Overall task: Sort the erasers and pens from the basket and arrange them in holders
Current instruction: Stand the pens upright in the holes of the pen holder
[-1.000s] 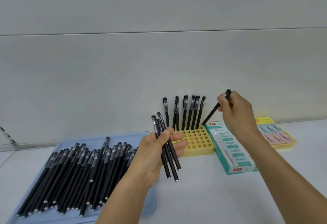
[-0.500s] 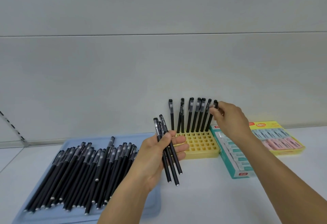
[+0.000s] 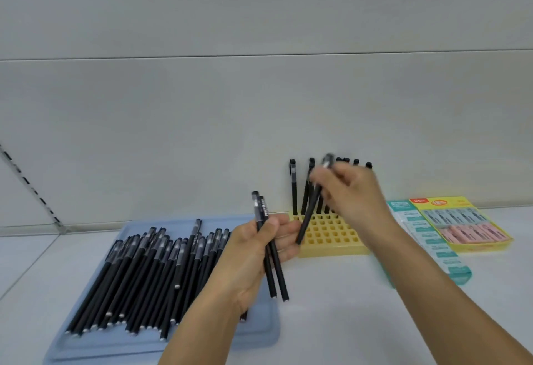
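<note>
Left hand [image 3: 259,252] raised over the near right corner of the blue tray [image 3: 256,333], palm turned toward the camera, forearm entering from the bottom edge. Its thumb and curled fingers grip two black pens [image 3: 271,252], which stand nearly upright with a slight lean; capped ends up, tips pointing down past the heel of the hand. Right hand [image 3: 352,191] reaches in from the lower right, forearm running diagonally up and left, the hand motion-blurred in front of the yellow grid holder [image 3: 331,235]. Its fingers pinch a single black pen [image 3: 310,214] near the capped top; the pen slants down and left, its lower end just over the holder's front left cells and close to the left hand's fingertips. Contact between that lower end and the holder cannot be told. Along the holder's back row stand several black pens [image 3: 293,189], upright or nearly so, some partly hidden behind the right hand. The tray lies on the white table [image 3: 346,321] to the left of the holder and carries a loose pile of black pens [image 3: 150,275], laid roughly parallel with caps away from the camera. Right of the holder lie a teal eraser box [image 3: 432,243] and, just beyond it, a yellow eraser box [image 3: 461,220] showing rows of blue and pink erasers.
</note>
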Action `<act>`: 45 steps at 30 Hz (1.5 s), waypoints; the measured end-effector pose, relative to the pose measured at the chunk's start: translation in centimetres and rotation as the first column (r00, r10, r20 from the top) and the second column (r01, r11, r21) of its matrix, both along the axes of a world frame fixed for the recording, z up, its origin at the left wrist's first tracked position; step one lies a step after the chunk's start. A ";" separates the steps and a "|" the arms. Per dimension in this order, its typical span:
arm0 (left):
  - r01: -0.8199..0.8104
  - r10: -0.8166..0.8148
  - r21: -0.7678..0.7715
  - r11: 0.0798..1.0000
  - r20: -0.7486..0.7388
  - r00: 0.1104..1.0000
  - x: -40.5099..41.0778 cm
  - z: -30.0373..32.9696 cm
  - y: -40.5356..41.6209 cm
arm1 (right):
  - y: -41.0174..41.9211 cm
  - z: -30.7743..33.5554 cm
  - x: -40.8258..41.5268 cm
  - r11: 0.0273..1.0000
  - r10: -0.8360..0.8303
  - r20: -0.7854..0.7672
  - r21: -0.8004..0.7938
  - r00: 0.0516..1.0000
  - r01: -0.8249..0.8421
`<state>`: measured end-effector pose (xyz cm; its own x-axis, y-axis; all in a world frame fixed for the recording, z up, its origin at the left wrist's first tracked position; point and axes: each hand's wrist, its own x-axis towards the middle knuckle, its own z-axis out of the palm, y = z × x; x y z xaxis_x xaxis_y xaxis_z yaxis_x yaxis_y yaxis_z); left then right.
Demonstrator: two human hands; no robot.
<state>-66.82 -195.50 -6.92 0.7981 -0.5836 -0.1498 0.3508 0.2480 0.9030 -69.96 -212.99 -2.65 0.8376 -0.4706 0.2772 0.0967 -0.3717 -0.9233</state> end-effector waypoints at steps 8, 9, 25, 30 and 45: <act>-0.106 0.107 0.019 0.994 -0.016 0.994 0.7 -0.2 2.1 | -0.5 -2.2 2.1 0.859 -0.184 0.051 -0.477 0.982 0.186; -0.098 0.099 0.015 0.995 -0.009 0.995 0.7 -0.2 2.2 | -0.4 -2.5 2.3 0.850 -0.179 0.043 -0.496 0.983 0.177; 0.084 -0.084 0.007 0.996 0.062 0.995 0.3 -0.1 2.1 | 2.0 -0.7 0.7 0.732 -0.265 -0.067 -0.664 0.962 0.155; 0.264 -0.264 0.022 0.964 0.104 0.959 -0.5 0.2 1.0 | 3.7 0.3 -0.8 0.929 0.367 -0.159 0.015 0.917 -0.369; 0.249 -0.254 0.062 0.967 0.111 0.961 -0.1 0.2 1.3 | 2.5 0.7 -1.0 0.961 0.275 -0.091 0.001 0.957 -0.276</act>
